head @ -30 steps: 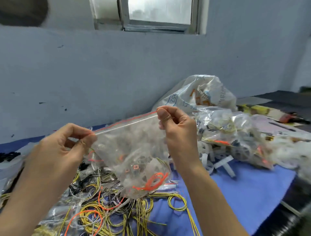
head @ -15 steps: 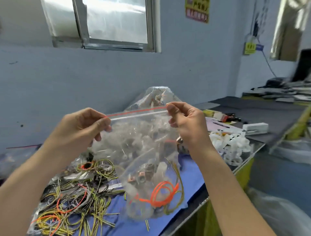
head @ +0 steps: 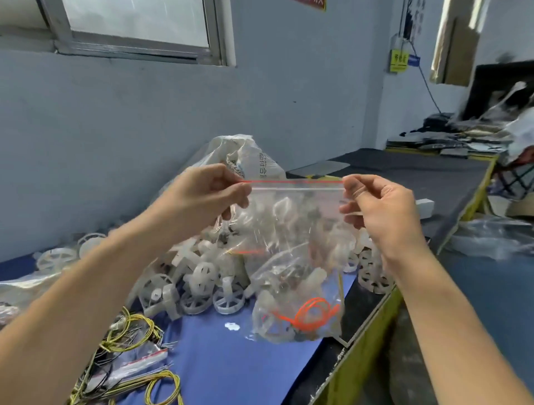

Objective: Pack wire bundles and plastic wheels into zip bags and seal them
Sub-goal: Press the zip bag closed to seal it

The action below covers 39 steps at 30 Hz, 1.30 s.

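Pinching opposite top corners, left grip (head: 202, 199) and right grip (head: 381, 205) hold the clear, wheel-stuffed zip bag (head: 291, 231).

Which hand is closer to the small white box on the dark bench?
Right. The right hand is just left of the white box; the left hand is across the zip bag, farther off.

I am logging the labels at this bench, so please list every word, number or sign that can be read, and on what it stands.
Sack: dark Chinese print, perhaps "符合"; the rest is creased, unreadable.
Yellow sign: characters too blurred to read.
Poster at the top edge: cut off, unreadable.
Bag: no print seen.
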### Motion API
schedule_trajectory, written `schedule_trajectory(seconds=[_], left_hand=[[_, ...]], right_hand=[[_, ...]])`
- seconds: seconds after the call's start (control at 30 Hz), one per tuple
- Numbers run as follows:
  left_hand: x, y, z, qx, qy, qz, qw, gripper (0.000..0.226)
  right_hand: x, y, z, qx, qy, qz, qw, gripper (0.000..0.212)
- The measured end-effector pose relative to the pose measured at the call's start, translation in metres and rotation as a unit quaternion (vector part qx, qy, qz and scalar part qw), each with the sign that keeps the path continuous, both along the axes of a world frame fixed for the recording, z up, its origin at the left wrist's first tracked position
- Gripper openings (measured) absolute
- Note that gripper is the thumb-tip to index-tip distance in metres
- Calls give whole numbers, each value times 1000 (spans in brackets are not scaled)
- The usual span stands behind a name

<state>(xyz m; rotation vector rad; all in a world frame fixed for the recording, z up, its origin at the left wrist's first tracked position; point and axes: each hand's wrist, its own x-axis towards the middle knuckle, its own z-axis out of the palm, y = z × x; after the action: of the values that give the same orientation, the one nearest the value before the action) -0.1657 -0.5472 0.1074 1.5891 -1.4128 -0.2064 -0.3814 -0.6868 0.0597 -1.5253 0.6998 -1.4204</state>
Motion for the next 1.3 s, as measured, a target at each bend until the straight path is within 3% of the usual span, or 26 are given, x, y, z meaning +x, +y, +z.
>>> schedule_trajectory(seconds=[0.2,0.33,0.43,0.53,0.63,0.7,0.8,0.93,1.1,1.2,1.3], left_hand=[[22,-200,-39,101,-19,-21,995,20],[26,-305,-92,158,-167,49,972,21],[27,-344,-114,173,-297,121,931,11],[28,-364,-113,187,-410,124,884,13],[26,-367,-113,246,-460,116,845,21],[21,-363,-117,283,-456,103,837,29],[12,-353,-118,290,-478,87,825,41],[13,-308,-117,288,-487,59,823,60],[37,-207,-88,266,-452,46,850,64],[74,-120,-55,275,-470,94,833,62],[113,-15,-25,365,-436,149,809,64]], right_hand=[[25,-171,-25,68,166,-107,978,20],[45,-257,-66,97,298,-176,933,16],[61,-287,-97,93,365,-181,909,17],[81,-303,-106,73,417,-202,883,24],[104,-302,-94,72,497,-178,846,33],[123,-287,-81,10,535,-182,825,36],[146,-248,-67,-111,506,-176,837,35],[152,-198,-67,-80,447,-141,880,34],[177,-121,-40,-112,385,-94,911,30],[220,-48,-16,-126,318,-22,940,30],[267,47,1,-129,277,70,949,29]])
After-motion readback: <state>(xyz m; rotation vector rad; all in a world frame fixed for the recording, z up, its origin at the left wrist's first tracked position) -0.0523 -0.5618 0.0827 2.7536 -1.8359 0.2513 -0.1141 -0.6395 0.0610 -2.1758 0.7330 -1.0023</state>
